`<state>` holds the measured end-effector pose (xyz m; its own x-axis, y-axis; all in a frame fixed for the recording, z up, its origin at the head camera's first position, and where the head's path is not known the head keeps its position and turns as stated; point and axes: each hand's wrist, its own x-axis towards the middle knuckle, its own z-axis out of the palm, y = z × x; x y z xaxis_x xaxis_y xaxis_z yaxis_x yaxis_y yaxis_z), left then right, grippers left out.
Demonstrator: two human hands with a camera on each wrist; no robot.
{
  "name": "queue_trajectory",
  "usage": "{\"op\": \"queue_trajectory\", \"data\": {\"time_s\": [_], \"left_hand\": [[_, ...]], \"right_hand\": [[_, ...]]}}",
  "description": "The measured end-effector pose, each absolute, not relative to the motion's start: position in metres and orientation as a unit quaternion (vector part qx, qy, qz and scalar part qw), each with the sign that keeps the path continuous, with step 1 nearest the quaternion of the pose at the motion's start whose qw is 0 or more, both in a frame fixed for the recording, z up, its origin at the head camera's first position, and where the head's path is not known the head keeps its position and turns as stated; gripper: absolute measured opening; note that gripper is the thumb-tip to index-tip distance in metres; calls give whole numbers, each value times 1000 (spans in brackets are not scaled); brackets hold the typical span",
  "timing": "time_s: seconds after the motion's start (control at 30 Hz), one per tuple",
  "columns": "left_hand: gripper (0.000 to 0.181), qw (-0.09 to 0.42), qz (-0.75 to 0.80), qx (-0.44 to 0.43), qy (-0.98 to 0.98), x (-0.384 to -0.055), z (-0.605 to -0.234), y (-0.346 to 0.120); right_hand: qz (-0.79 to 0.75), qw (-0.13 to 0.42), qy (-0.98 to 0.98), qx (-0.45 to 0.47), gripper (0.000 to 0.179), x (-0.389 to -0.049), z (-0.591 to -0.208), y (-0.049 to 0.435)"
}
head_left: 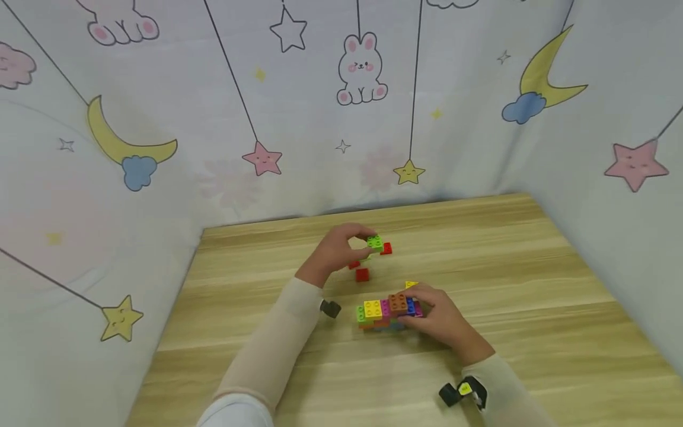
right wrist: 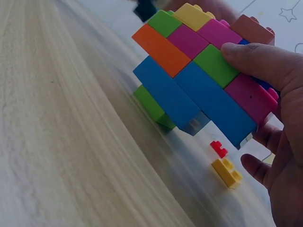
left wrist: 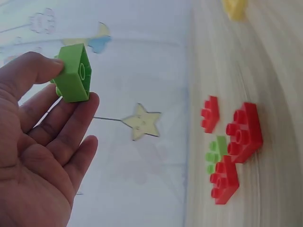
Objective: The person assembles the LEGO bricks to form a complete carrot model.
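– Head view?
– At centre, a square green plastic brick (head_left: 375, 244) is pinched by the left hand (head_left: 340, 248), thumb to fingertips; below, a multicoloured plastic-brick stack (head_left: 373, 309) is gripped at its right end by the right hand (head_left: 443, 316).
– Left wrist?
– At upper left, the green brick is held beyond the palm.
– Right wrist?
– At upper right, the stack's face is touched by the thumb.

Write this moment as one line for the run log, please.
left hand: pinches four-stud green brick | right hand: holds multicolored brick assembly | wood-grain table: three loose red bricks, loose green brick, loose yellow brick
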<state>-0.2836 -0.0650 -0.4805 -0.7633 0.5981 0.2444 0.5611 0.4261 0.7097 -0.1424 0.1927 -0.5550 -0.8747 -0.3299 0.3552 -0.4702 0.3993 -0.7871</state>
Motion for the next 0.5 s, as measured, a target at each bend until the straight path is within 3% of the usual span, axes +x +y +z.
{"op": "queue_trajectory", "data": {"time_s": [0.27, 0.5], "left_hand": [[32, -10, 440, 399, 805, -208, -483, -98], [34, -19, 442, 403, 801, -186, -502, -97]], "right_hand": [[487, 82, -842, 216, 38, -145, -557, 189], [489, 89, -840, 219, 39, -146, -559, 183]]}}
